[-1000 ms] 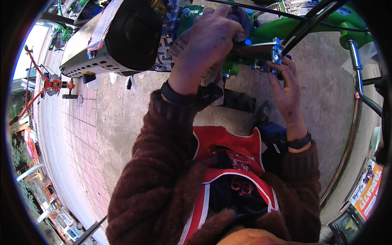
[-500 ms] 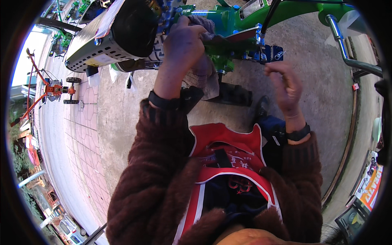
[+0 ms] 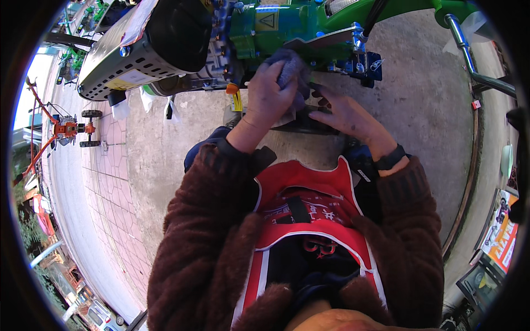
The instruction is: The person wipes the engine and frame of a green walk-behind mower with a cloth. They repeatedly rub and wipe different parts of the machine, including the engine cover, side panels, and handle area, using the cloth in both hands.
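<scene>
My left hand (image 3: 269,95) is closed around a crumpled grey cloth (image 3: 294,67), just below the green housing (image 3: 243,41) of a machine. My right hand (image 3: 349,114) is at the cloth's right side, its fingers apart and pointing toward it. Whether those fingertips touch the cloth cannot be made out in the shadow. To the left of the housing sit a metal engine block (image 3: 221,69) and a perforated cover (image 3: 132,77) with a black end. An orange cap (image 3: 232,88) with a yellow tag hangs below the engine.
A bent metal bar (image 3: 459,41) reaches out on the right. A bracket with bolts (image 3: 360,55) juts from the machine. On the far left stands an orange tiller (image 3: 67,129) beside pink paving (image 3: 110,182). Concrete floor (image 3: 160,138) lies below; a printed board (image 3: 502,226) leans at right.
My left hand has moved down and right with the cloth, away from the upper housing. My right hand has come left and in toward the cloth. The orange cap is now uncovered.
</scene>
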Motion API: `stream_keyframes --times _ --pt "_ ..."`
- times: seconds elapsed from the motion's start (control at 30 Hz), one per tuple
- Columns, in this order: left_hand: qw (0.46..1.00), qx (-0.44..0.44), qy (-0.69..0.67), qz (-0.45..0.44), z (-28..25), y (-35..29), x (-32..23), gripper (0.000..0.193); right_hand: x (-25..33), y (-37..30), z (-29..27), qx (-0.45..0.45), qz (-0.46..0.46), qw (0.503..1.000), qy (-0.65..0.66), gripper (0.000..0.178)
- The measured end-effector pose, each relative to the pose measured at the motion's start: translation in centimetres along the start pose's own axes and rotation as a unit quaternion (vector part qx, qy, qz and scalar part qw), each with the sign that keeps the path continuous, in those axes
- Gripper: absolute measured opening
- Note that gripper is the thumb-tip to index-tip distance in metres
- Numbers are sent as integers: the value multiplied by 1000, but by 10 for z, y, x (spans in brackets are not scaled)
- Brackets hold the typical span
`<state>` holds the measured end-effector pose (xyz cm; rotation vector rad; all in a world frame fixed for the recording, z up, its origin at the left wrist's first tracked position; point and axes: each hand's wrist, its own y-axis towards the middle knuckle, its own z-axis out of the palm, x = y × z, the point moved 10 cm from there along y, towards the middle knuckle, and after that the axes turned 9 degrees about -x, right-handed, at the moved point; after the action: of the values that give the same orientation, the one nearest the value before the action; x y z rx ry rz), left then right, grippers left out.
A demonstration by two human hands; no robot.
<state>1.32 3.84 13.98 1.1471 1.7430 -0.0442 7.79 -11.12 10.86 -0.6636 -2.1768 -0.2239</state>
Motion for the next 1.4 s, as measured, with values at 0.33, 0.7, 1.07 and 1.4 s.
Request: stream_keyframes --times 0.33,0.7,1.07,1.4 --pt "993 -43 11 113 34 -12 -25 53 -19 17 7 -79 -6 978 193 66" --pt "984 32 -1 175 84 -10 -47 59 -53 3 -3 -58 59 966 246 57" --pt "988 -39 43 140 54 -1 -44 59 -27 11 -2 -45 6 973 227 51" --pt "986 46 88 133 74 12 -51 51 -41 2 3 -34 61 962 263 51"
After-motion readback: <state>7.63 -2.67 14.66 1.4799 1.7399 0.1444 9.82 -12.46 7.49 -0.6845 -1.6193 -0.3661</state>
